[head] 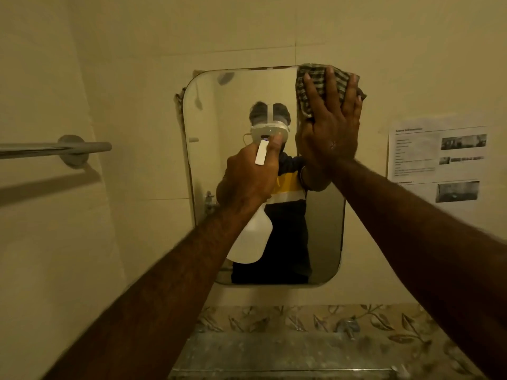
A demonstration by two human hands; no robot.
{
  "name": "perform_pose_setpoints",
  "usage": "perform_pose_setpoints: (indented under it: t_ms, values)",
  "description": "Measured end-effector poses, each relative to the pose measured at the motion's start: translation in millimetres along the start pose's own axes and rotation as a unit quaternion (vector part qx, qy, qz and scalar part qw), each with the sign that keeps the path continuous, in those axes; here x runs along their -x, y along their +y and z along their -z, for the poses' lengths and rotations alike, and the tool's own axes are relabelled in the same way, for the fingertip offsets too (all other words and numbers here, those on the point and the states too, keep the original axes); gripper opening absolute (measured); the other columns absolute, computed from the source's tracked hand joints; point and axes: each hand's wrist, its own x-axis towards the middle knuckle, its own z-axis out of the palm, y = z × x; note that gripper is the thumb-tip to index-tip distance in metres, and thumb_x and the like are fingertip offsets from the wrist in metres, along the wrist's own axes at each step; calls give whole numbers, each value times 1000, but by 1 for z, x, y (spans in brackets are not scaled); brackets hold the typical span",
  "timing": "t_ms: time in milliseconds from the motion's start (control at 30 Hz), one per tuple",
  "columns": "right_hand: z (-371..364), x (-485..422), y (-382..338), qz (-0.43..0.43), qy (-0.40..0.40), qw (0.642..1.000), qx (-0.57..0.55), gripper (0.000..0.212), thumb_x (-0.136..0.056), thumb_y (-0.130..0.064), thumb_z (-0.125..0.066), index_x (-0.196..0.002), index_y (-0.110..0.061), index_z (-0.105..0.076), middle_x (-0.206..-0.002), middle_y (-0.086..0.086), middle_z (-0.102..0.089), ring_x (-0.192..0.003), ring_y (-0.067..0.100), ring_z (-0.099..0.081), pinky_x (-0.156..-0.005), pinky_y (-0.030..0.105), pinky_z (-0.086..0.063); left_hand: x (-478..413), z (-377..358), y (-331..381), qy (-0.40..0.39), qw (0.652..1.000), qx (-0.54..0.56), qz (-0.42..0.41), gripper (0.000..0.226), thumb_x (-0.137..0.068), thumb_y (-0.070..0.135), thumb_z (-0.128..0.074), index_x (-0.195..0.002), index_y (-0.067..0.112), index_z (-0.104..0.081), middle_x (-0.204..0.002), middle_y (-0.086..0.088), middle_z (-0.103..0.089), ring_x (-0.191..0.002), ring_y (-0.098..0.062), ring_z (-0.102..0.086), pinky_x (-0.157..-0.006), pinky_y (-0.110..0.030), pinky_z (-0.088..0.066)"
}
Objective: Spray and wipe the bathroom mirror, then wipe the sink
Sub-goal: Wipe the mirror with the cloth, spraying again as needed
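Note:
A rounded rectangular mirror (219,127) hangs on the tiled wall straight ahead. My right hand (329,124) lies flat against its upper right corner, pressing a checked cloth (315,83) onto the glass. My left hand (247,182) is raised in front of the mirror's middle, wrapped around the head of a white spray bottle (252,237), with a finger on the white trigger. The bottle's body hangs below the hand. The mirror reflects a person wearing a headset. The sink itself is out of view.
A metal towel bar (55,149) sticks out from the wall at the left. A printed paper sheet (439,157) is stuck to the wall right of the mirror. Below the mirror runs a leaf-patterned tile band (370,322) with a small metal fitting and a ledge.

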Motion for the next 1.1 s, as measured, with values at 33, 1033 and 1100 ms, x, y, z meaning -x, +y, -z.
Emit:
perform_pose_setpoints:
  t_ms: [33,1033,1100]
  values:
    - [-2,4,-4,-13,4,1000,2,74,-94,-36,-49,-161,-40,-17,-172,4,-10,-156,44,-2,-124,63,-7,2,1,-2,-1,1000,5,4,41,-94,65,-42,-78,30,-56,-72,6,-67,-63,-17,-70,-63,-44,-63]
    - [-36,94,-80,260,-107,959,19,61,-103,-64,-21,-160,-42,-22,-172,1,-13,-158,37,-2,-125,59,-10,24,58,-69,44,996,2,74,54,-97,59,-43,-97,13,-70,-76,1,-68,-59,-15,-67,-33,-15,-43]
    - [-28,96,-63,232,-108,967,24,59,-104,-58,-21,-161,-42,-19,-172,1,-10,-158,38,-1,-125,59,-8,27,46,-64,33,997,17,74,51,-98,58,-43,-97,15,-71,-74,3,-68,-58,-14,-66,-33,-15,-43]
